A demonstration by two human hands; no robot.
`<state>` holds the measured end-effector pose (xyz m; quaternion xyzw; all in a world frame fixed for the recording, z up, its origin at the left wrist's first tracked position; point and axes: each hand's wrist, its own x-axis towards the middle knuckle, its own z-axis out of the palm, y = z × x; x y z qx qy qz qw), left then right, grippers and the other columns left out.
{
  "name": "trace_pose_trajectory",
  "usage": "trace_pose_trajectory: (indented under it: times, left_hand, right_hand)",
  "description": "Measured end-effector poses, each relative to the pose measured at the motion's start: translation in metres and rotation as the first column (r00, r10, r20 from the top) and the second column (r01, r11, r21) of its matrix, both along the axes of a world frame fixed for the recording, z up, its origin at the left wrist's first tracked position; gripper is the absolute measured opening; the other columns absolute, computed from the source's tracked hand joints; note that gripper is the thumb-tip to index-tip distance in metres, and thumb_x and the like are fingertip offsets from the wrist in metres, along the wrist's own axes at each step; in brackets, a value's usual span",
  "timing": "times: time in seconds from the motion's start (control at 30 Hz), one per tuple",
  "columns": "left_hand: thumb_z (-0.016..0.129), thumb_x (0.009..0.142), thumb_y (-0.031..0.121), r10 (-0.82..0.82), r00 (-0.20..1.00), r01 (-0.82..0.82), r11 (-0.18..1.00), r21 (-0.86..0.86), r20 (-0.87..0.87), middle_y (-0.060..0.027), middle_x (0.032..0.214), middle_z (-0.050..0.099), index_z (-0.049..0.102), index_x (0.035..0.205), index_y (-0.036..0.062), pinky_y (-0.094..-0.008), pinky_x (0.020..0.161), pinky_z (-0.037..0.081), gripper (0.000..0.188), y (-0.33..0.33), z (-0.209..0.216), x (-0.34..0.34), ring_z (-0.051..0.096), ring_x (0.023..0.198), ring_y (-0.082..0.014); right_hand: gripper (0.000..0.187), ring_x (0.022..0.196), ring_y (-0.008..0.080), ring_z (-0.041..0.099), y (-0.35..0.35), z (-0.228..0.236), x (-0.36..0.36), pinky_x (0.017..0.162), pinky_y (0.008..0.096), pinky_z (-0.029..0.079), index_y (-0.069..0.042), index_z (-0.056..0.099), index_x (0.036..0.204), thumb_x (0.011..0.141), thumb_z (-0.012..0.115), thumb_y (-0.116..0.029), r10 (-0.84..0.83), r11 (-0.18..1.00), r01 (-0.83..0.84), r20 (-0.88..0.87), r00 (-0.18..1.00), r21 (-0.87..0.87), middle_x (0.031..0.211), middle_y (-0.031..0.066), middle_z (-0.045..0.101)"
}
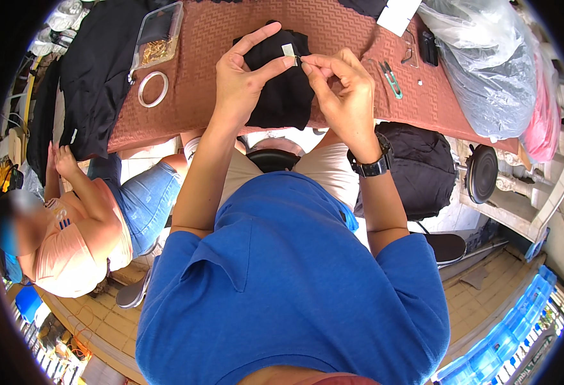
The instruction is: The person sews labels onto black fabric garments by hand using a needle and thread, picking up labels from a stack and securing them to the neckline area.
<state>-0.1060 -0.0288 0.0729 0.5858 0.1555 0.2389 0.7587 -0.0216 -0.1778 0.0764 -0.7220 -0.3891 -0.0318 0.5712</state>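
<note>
A folded black garment (281, 106) lies near the table's front edge, with a small white label (288, 50) on its upper part. My left hand (243, 80) holds the garment by its side, the thumb pressed on top beside the label and the index finger stretched away. Its other fingers are partly hidden behind the cloth. At the label's right edge, my right hand (343, 80) pinches thumb and index finger together. Whatever sits in that pinch is too small to name. A black watch circles my right wrist.
On the brown-red tablecloth (198, 83) are a clear box (157, 38) of gold-coloured pins, a white ring (153, 89), green-handled thread snips (392, 82) and eyeglasses (410, 50). Plastic bags (487, 70) bulge at right. At left, another person's hand (67, 160) touches black cloth (96, 77).
</note>
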Motion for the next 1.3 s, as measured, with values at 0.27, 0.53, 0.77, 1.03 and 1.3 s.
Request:
trace_pose_trajectory:
  times: [0.27, 0.53, 0.77, 1.03, 1.3]
  left_hand:
    - [0.076, 0.083, -0.006, -0.003, 1.0, 0.003, 1.0, 0.017, 0.007, -0.0063, 0.103, 0.073, 0.063, 0.132, 0.0014, -0.0217, 0.083, 0.055, 0.052, 0.0, -0.002, 0.0, 0.068, 0.09, -0.0076]
    - [0.078, 0.08, -0.002, 0.14, 0.987, -0.16, 0.868, 0.47, 0.079, -0.0091, 0.105, 0.074, 0.07, 0.125, 0.0088, -0.0293, 0.085, 0.056, 0.047, -0.002, -0.014, 0.001, 0.069, 0.095, -0.0169]
    - [0.075, 0.08, -0.005, 0.121, 0.98, -0.198, 0.554, 0.808, 0.157, -0.0091, 0.11, 0.072, 0.073, 0.123, 0.0133, -0.0299, 0.085, 0.053, 0.046, -0.006, 0.0, 0.0, 0.069, 0.097, -0.0204]
    - [0.074, 0.08, -0.006, 0.067, 0.989, -0.145, 0.605, 0.783, 0.132, -0.0084, 0.113, 0.071, 0.072, 0.123, 0.0115, -0.0296, 0.088, 0.054, 0.046, -0.004, 0.0, -0.004, 0.068, 0.1, -0.0184]
    - [0.075, 0.083, -0.003, -0.214, 0.974, 0.188, 0.946, 0.264, 0.072, -0.0066, 0.12, 0.068, 0.067, 0.129, 0.0087, -0.0265, 0.093, 0.051, 0.048, 0.011, 0.009, 0.001, 0.064, 0.107, -0.0137]
  right_hand:
    - [0.016, 0.061, 0.0132, 0.057, -0.003, 0.003, 0.001, 0.055, 0.0264, 0.048, -0.004, 0.077, 0.099, 0.084, 0.073, 0.0, 0.017, 0.999, -0.017, -0.014, 1.0, -0.045, 0.074, 0.0057, 0.056]
    - [0.015, 0.062, 0.0113, 0.058, -0.003, 0.003, 0.002, 0.055, 0.0252, 0.046, -0.004, 0.078, 0.098, 0.084, 0.075, -0.002, 0.013, 0.998, -0.016, -0.043, 0.999, -0.069, 0.074, 0.0045, 0.059]
    - [0.014, 0.064, 0.0063, 0.058, -0.001, -0.004, 0.006, 0.055, 0.0223, 0.044, -0.004, 0.079, 0.097, 0.084, 0.078, -0.005, 0.002, 0.996, -0.01, -0.101, 0.995, -0.083, 0.074, 0.0019, 0.062]
    - [0.036, 0.072, 0.0111, 0.066, 0.0, -0.005, 0.008, 0.065, 0.025, 0.054, 0.001, 0.066, 0.113, 0.083, 0.082, -0.011, 0.092, 0.991, -0.122, -0.39, 0.916, -0.052, 0.079, 0.0066, 0.066]
    - [0.08, 0.098, 0.0153, 0.064, 0.016, -0.037, 0.085, 0.085, 0.0293, 0.053, -0.003, 0.068, 0.115, 0.097, 0.038, -0.075, 0.382, 0.874, -0.481, -0.71, 0.592, 0.07, 0.117, 0.0094, 0.067]
